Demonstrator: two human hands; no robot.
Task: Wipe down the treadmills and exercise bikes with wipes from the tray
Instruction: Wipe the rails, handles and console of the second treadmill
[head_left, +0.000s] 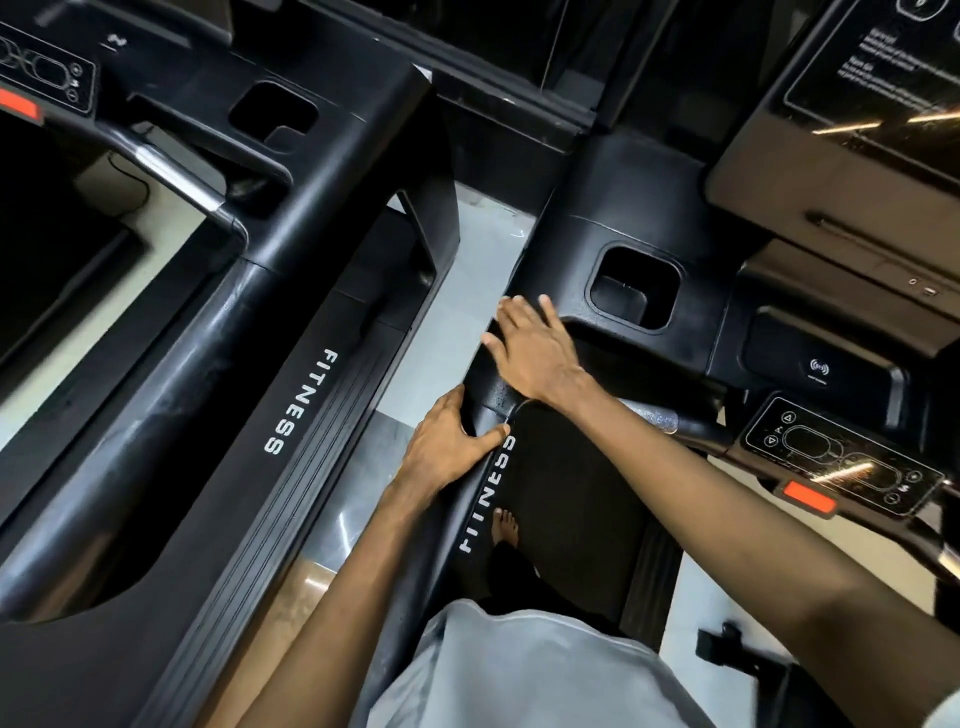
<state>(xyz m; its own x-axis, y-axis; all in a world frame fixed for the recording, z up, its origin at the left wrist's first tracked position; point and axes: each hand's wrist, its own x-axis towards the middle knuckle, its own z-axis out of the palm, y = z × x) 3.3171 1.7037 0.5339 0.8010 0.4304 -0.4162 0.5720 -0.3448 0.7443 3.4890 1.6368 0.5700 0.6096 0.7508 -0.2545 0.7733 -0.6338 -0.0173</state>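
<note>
Head view: left grip (452, 447) clasps handrail (488, 389); right grip (535, 353) flat, fingers straight; underside hidden.

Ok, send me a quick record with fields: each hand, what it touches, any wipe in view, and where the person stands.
left hand: grips the side arm of the right treadmill, thumb over the top
right hand: fingers straight, flat on the same side arm, further forward, near the cup holder
wipe: none visible; cannot tell if one lies under the right palm
tray: not in view
stance: bare foot on the belt
second treadmill: to the left, untouched
</note>
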